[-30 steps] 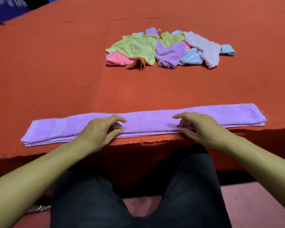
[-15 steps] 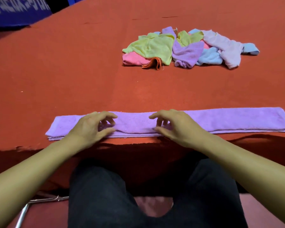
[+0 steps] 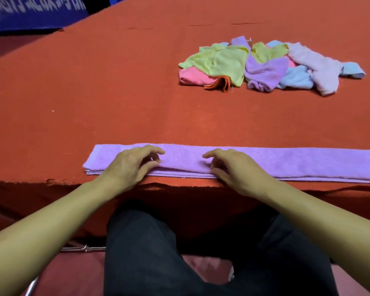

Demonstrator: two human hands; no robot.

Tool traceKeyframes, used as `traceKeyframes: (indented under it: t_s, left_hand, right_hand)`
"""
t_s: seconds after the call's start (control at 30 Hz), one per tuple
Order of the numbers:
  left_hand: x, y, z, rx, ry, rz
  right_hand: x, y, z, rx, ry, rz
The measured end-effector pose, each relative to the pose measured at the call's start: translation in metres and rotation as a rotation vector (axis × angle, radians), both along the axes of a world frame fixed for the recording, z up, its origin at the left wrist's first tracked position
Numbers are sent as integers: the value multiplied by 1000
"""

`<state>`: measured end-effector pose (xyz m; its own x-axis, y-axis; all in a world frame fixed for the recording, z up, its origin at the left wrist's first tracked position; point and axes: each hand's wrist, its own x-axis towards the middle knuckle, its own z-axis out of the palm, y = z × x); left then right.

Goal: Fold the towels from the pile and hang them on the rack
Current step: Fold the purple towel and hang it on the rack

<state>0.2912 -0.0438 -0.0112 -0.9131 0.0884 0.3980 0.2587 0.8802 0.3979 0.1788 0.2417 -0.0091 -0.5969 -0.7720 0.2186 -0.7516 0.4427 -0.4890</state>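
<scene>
head view: a long purple towel [image 3: 276,162] lies folded into a thin strip along the near edge of the red table [image 3: 94,92]. its right end runs out of the picture. its left end stops a little past the left hand.

the left hand [image 3: 129,165] rests on the left part of the strip. its fingers are bent, with the fingertips down on the cloth and the thumb along the near edge of the towel. i cannot tell if it is pinching the cloth or only pressing on it.

the right hand [image 3: 233,167] rests on the strip just beside the left hand, with a small gap of purple cloth between them. its fingers are bent too, tips on the cloth, thumb at the near edge. i cannot tell if it is pinching either.

farther back on the table, well apart from the strip, sits the pile of towels [image 3: 265,65]. it is all crumpled. it has a yellow-green towel [image 3: 220,63], a pink one [image 3: 190,76], a small orange one [image 3: 220,84], a purple one [image 3: 265,74], a light blue one [image 3: 295,79] and a pale pink one [image 3: 320,69].

down low are the person's dark trousers [image 3: 158,253]. a blue banner [image 3: 30,13] with blurry white writing is at the top left.
</scene>
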Motion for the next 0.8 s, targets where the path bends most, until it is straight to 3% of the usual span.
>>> traceKeyframes:
  t_s: [0.2, 0.37, 0.47, 0.53, 0.6, 0.8]
  left_hand:
    - [8, 3, -4, -19, -67, -44]
    - [-11, 27, 10, 41, 90, 68]
    - [-35, 33, 20, -70, -140, 92]
    - [-40, 25, 10, -311, -435, 166]
    - [-38, 15, -3, -410, -618, 218]
    - [-40, 15, 2, -371, -638, 263]
  right_hand:
    - [5, 12, 8, 56, -46, 28]
    - [1, -12, 16, -91, 83, -26]
    - [-7, -39, 13, 19, 201, -67]
    - [-11, -48, 4, 262, 161, -91]
    - [-15, -46, -9, 456, 55, -113]
    - [-20, -36, -2, 496, 32, -126]
